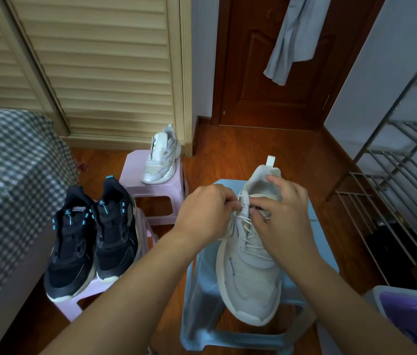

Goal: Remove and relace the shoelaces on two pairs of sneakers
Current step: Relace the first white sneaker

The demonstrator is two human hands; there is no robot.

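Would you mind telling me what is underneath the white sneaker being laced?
The white sneaker rests on a pale blue plastic stool, toe toward the camera. Wood floor shows around the stool. The stool top directly beneath the sole is covered.

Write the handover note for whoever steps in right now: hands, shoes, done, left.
Left hand: pinches the white lace at the top eyelets of the white sneaker.
Right hand: fingers curled on the lace at the tongue, beside the left hand.
That sneaker lies on the blue stool, toe towards the person, laced most of the way up.
Second white sneaker stands on the far pink stool; whether it is laced I cannot tell.
Black pair sits side by side on the near pink stool; their lacing is unclear.
Left: finish the top eyelets, then check the other three shoes.
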